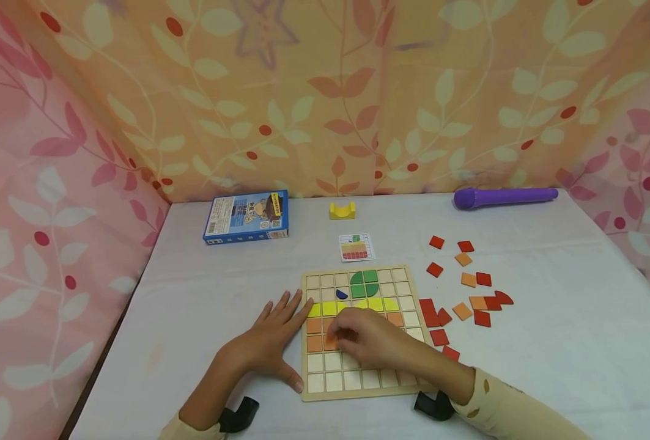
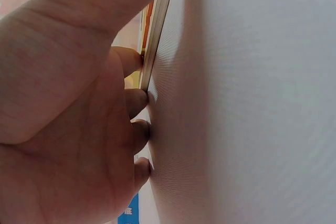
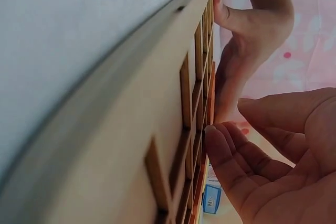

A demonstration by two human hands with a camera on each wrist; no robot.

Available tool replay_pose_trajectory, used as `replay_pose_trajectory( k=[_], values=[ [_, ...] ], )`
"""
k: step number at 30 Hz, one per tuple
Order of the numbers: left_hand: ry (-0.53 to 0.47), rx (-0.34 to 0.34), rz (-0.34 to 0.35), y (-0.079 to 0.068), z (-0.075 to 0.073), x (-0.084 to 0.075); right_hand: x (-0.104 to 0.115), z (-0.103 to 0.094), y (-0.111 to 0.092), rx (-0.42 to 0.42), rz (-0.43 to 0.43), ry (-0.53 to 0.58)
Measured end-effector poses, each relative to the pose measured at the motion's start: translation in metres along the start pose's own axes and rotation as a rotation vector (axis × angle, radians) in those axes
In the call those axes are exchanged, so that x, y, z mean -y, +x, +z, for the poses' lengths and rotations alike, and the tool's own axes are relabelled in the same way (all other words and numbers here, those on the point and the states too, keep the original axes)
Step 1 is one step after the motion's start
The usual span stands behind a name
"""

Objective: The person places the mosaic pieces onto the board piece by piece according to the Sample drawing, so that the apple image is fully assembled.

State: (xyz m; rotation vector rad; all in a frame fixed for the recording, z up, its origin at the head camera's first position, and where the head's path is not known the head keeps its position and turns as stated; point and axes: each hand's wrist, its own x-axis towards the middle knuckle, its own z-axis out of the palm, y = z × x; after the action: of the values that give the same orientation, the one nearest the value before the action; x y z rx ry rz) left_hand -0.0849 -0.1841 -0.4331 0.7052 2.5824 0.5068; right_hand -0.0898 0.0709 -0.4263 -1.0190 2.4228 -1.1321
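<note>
Left hand (image 1: pixel 268 338), fingers spread, touches the board (image 1: pixel 334 382), its left edge pointing straight forward.

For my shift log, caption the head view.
Left fingers touch the gridded board; right fingers are at its orange tiles.

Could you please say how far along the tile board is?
Done: green tiles, a dark blue tile and yellow tiles sit in the wooden grid board. In hand: the right hand is at the orange tiles, the left hand at the board's edge. To go, apparently: visible cells in the bottom two rows are bare; red tiles lie beside the board.
</note>
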Motion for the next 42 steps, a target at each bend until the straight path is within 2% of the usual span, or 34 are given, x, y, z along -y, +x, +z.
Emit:
replay_pose_trajectory(
  k=[6,11,12,16,19,22,25,28,42],
  values=[
    [-0.002,-0.005,-0.002,0.001,0.002,0.0,-0.004,-0.006,-0.012,-0.045,-0.035,-0.061],
    [0.004,-0.011,-0.006,0.0,0.002,0.0,-0.014,-0.032,-0.035,-0.136,0.004,-0.065],
    [0.005,-0.011,-0.008,0.0,0.002,0.0,-0.017,-0.039,-0.039,-0.152,0.023,-0.072],
    [0.007,-0.013,-0.006,0.001,0.002,0.0,-0.03,-0.071,-0.064,-0.185,0.185,-0.169],
    [0.009,-0.01,-0.007,0.001,0.002,0.001,-0.041,-0.09,-0.085,-0.206,0.274,-0.305],
    [0.012,-0.008,-0.013,0.001,0.002,0.001,-0.054,-0.102,-0.102,-0.222,0.317,-0.433],
    [0.008,-0.01,-0.015,0.001,0.002,0.001,-0.064,-0.106,-0.114,-0.223,0.338,-0.496],
    [0.002,-0.01,-0.011,0.001,0.002,0.0,-0.071,-0.108,-0.12,-0.223,0.348,-0.493],
    [0.004,-0.007,-0.004,0.0,0.001,0.001,-0.077,-0.107,-0.123,-0.218,0.366,-0.486]
  ],
)
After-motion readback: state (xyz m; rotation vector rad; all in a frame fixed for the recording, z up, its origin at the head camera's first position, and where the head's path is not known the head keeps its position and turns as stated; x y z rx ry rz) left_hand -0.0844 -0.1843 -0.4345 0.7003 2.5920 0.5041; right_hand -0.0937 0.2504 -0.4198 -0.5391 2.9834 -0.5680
